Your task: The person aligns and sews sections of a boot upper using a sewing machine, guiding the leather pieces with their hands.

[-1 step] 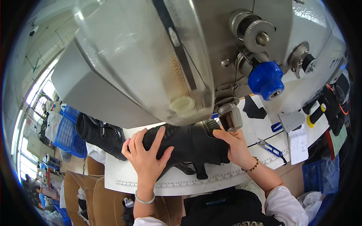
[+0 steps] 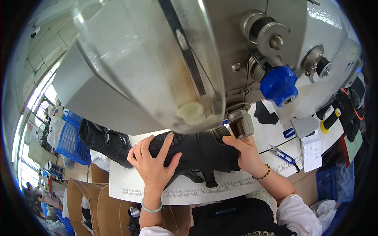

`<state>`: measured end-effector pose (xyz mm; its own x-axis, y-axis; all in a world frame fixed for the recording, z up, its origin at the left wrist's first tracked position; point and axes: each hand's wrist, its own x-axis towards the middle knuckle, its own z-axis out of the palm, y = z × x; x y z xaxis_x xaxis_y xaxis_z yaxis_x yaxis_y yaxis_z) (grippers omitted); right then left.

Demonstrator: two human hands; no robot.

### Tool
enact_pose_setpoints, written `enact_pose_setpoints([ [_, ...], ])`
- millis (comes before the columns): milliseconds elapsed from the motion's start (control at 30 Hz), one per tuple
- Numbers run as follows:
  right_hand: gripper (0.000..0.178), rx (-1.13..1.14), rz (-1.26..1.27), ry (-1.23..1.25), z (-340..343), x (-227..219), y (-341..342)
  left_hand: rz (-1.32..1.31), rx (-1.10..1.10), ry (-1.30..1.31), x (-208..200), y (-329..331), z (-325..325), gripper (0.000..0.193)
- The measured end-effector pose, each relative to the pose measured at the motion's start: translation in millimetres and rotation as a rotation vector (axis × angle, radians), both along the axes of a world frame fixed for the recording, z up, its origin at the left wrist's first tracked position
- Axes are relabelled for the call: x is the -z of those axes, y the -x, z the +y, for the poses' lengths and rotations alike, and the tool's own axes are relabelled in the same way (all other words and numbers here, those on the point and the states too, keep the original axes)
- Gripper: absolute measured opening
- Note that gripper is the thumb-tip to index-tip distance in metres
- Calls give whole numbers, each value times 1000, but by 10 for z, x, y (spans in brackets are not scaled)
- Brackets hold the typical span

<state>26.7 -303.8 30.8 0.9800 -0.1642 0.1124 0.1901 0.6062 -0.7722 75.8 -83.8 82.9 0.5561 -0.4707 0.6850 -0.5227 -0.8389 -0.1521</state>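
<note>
A black leather boot upper (image 2: 204,151) lies on the white table under the head of a grey sewing machine (image 2: 130,78). My left hand (image 2: 156,163) rests on its left part, fingers spread and pressing flat. At the right end, my right hand (image 2: 246,153) pinches the upper's edge between thumb and fingers, close to a ribbed elastic-looking strip (image 2: 219,133). The machine's head hides the needle area and the far side of the upper. Some black straps hang out below it toward me.
Another black upper with buckles (image 2: 106,141) lies at the table's left. Blue thread snips (image 2: 282,154), a yellow-ended spool (image 2: 330,120) and a paper slip (image 2: 312,149) are on the right. A ruler strip (image 2: 177,192) runs along the near edge. Cardboard boxes (image 2: 114,208) stand below left.
</note>
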Motion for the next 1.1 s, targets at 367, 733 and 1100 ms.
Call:
enact_pose_setpoints([
  [367,16,0,84,-44,-36,-157,-3,-15,-7,0,-2,72,-70,40],
  [733,14,-34,119,-66,-45,-268,29,404,-6,1171,517,263,312,27],
  [1100,17,-18,134,-17,-63,-227,-4,495,132,1242,361,349,292,29],
])
